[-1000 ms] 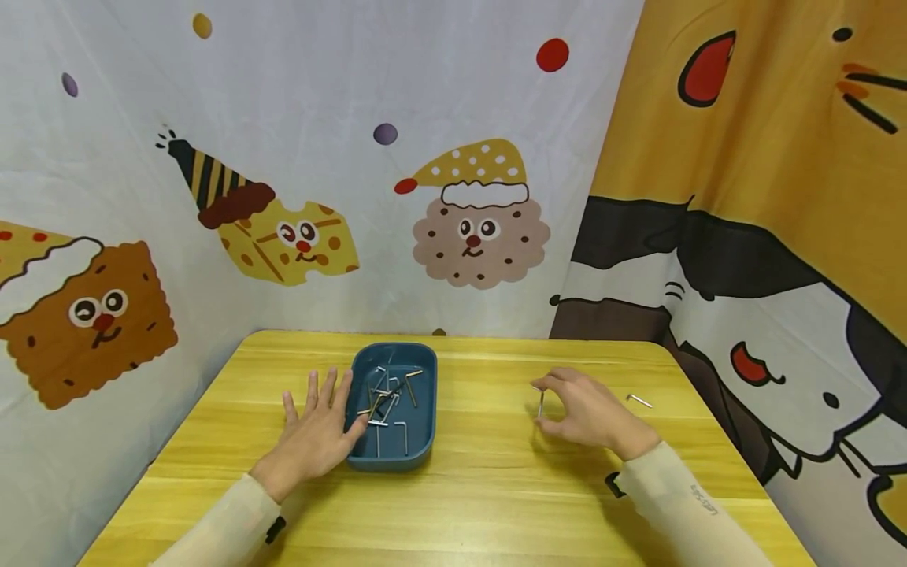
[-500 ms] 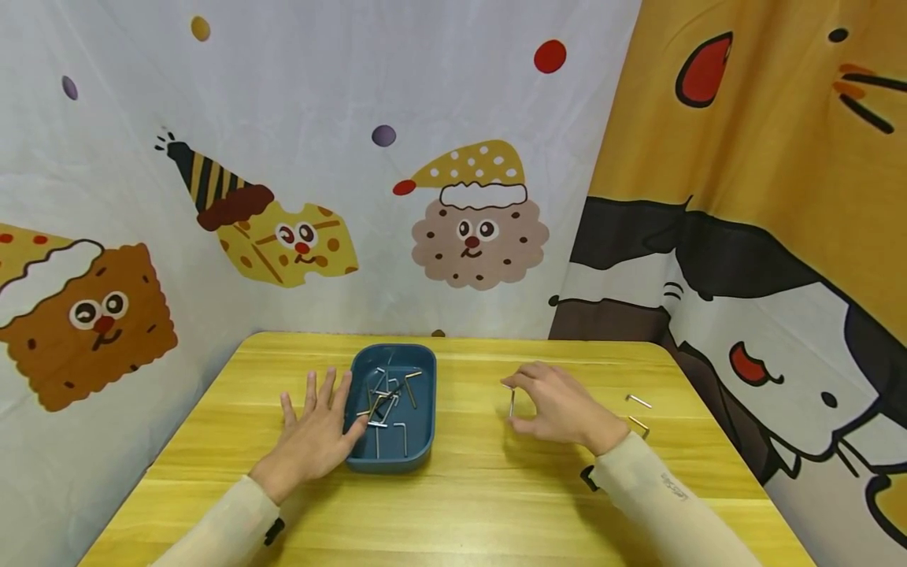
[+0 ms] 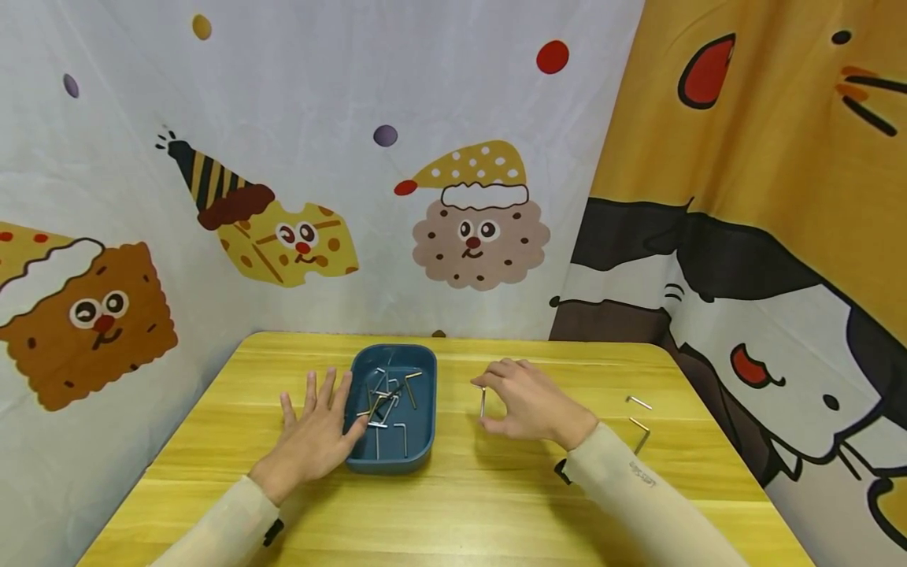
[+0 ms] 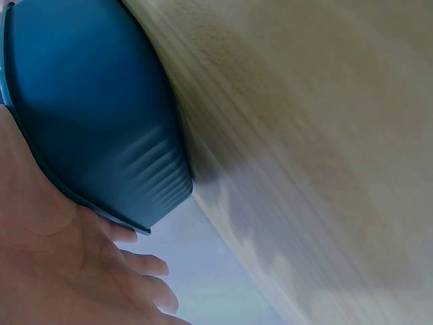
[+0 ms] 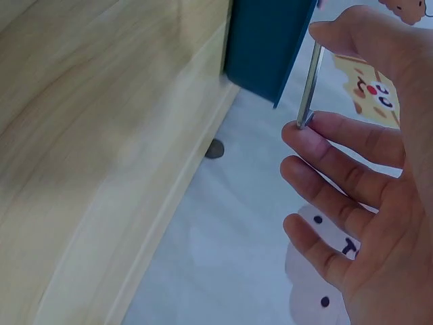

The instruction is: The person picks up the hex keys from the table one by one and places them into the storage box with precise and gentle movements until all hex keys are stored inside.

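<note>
My right hand [image 3: 533, 400] holds a silver hex key [image 5: 310, 84] above the table, right of a dark blue tray [image 3: 390, 466]. The key's long arm spans from thumb to fingertips, and the remaining fingers are spread apart in the right wrist view. Against the tray's left side lies my left hand [image 3: 312, 441], fingers spread and thumb over the rim. Inside the tray several hex keys [image 3: 405, 439] lie in a loose heap, some silver and some brass-toned. The left wrist view shows the tray's outer wall beside the palm.
Two more L-shaped keys lie on the right part of the wooden table [image 3: 468, 512]: a short silver hex key [image 3: 640, 402] and a longer hex key [image 3: 640, 427] near the right sleeve. A curtain [image 3: 319, 94] with cartoon prints hangs behind the table.
My right hand has moved left toward the tray with the hex key in its fingers, uncovering the longer key on the table behind it. The left hand has stayed in place.
</note>
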`<state>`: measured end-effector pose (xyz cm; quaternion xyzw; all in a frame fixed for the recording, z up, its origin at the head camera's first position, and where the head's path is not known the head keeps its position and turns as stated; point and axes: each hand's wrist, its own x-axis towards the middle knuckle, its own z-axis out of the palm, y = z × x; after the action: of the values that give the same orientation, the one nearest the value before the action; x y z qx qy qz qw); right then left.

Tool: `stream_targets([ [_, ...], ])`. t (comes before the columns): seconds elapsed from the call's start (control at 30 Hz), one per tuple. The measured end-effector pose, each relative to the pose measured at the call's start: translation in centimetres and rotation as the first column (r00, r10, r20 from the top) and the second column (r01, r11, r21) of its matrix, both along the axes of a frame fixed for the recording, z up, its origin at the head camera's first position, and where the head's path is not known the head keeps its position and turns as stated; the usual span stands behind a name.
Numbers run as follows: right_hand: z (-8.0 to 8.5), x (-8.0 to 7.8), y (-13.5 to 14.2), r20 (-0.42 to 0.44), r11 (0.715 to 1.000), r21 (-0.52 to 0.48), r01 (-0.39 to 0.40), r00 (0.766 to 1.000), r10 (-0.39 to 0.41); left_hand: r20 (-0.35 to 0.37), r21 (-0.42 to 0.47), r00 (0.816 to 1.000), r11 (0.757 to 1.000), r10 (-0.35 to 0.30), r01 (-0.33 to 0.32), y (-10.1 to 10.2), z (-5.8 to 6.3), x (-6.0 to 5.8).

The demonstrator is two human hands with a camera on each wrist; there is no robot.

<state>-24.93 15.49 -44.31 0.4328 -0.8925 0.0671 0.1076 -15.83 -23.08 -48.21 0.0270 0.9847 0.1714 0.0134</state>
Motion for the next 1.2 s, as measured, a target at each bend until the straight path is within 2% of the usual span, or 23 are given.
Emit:
stream_targets([
  [0.73,0.6,-1.1,-4.9,0.027,0.997,0.027,-0.071,0.997,0.070,0.001,0.000,1.000,1.000,-0.007,0.007,0.1,0.1,0.0],
  [1.2,1.4,-1.2,-8.5,0.007,0.986,0.117,-0.117,0.993,0.117,-0.009,-0.003,1.000,1.000,-0.004,0.004,0.1,-0.1,0.0],
])
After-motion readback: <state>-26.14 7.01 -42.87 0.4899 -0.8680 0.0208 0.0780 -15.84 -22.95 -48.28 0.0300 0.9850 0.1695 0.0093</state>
